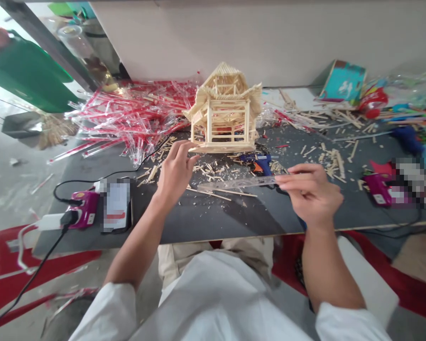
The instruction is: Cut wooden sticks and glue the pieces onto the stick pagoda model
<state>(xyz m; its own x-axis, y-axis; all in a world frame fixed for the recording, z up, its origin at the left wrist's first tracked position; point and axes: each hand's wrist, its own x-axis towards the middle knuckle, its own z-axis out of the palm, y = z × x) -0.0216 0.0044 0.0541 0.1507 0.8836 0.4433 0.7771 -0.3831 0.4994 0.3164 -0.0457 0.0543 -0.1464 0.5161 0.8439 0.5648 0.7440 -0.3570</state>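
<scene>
A model house [230,105] built of thin wooden sticks, with a tiered roof, stands upright toward the back of the dark table. My left hand [176,171] is closed at the front left corner of its base, with thumb and fingers around the edge. In my right hand [311,193] the end of a clear plastic ruler [237,183] is pinched. The ruler points left, level above the tabletop in front of the house. Behind it lies a blue hot glue gun [264,163]. Loose sticks [222,193] lie beneath the ruler.
Red and clear plastic wrappers [138,113] are heaped at the back left. A phone [117,206] and purple power strip [83,208] with cables sit at left. Another purple power strip [385,189] lies right. Stick scraps [337,163] litter the dark table [206,225].
</scene>
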